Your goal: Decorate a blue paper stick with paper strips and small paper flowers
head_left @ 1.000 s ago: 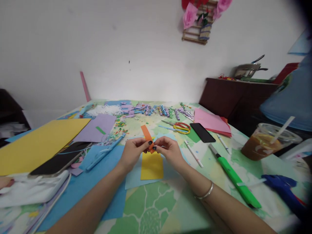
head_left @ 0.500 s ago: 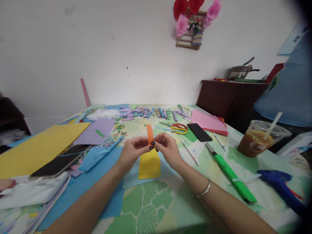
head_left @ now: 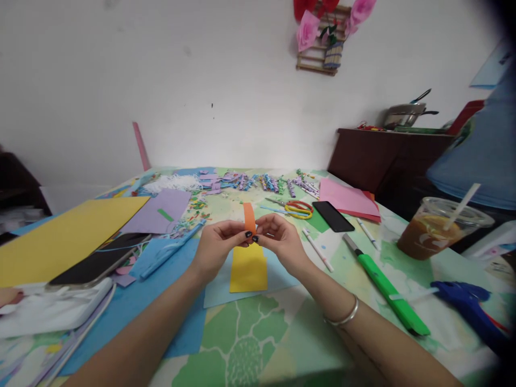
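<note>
An orange paper strip (head_left: 249, 216) stands upright between my two hands, its lower end pinched by both. My left hand (head_left: 220, 244) grips it from the left with thumb and fingers. From the right, my right hand (head_left: 280, 240) pinches the same end, its thumb almost touching the left thumb. Under the hands lies a yellow paper rectangle (head_left: 248, 273), its top partly hidden by the fingers. It rests on a light blue sheet (head_left: 217, 290).
To the right lie scissors (head_left: 298, 209), a black phone (head_left: 332, 216), a pen (head_left: 317, 250), a green utility knife (head_left: 391, 293), a blue glue gun (head_left: 463, 301) and a drink cup (head_left: 431, 231). Yellow card (head_left: 72, 231) and another phone (head_left: 100, 260) are left. Curled paper pieces (head_left: 270, 183) lie behind.
The camera view has shifted slightly, so the background sits a little differently. The orange strip stays pinched in both hands, with the fingers slightly moved along its lower end.
</note>
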`<state>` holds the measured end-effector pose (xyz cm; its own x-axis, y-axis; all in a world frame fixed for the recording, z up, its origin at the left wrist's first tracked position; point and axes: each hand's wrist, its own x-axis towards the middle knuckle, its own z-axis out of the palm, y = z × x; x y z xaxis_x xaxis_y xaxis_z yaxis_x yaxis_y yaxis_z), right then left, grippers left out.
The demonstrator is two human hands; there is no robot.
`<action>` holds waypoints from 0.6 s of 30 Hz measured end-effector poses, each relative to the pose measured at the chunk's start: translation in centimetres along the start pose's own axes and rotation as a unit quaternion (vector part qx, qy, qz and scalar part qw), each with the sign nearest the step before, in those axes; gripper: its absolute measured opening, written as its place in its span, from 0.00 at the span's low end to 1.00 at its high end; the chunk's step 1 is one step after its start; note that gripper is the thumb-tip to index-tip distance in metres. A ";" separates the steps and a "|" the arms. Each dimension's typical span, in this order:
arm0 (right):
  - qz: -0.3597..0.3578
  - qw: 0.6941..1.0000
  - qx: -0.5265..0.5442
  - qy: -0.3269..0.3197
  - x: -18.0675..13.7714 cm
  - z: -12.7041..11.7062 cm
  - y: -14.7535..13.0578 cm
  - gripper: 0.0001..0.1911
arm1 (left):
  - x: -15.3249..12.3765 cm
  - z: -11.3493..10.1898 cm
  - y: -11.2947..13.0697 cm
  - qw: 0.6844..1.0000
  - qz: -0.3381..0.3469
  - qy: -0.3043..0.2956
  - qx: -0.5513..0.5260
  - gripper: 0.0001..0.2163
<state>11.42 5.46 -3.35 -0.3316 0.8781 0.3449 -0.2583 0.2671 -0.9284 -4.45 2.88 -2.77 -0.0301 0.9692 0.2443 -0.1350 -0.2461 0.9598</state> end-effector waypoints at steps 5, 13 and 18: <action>0.008 1.000 0.005 0.000 0.0 0.0 0.2 0.13 | -0.3 0.2 0.1 1.000 0.004 0.006 0.008 0.08; 0.020 0.999 0.030 -0.004 0.1 -0.1 0.5 0.15 | -0.2 0.4 0.1 0.999 0.016 0.024 0.016 0.08; 0.013 0.999 0.047 0.008 0.1 -0.3 0.4 0.15 | -0.4 0.4 0.0 1.000 0.014 0.005 0.009 0.10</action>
<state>11.54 5.77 -3.71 -0.3247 0.8911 0.3170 -0.3330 0.2059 -0.9202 -4.02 2.50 -2.81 -0.0428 0.9622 0.2690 -0.1166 -0.2722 0.9551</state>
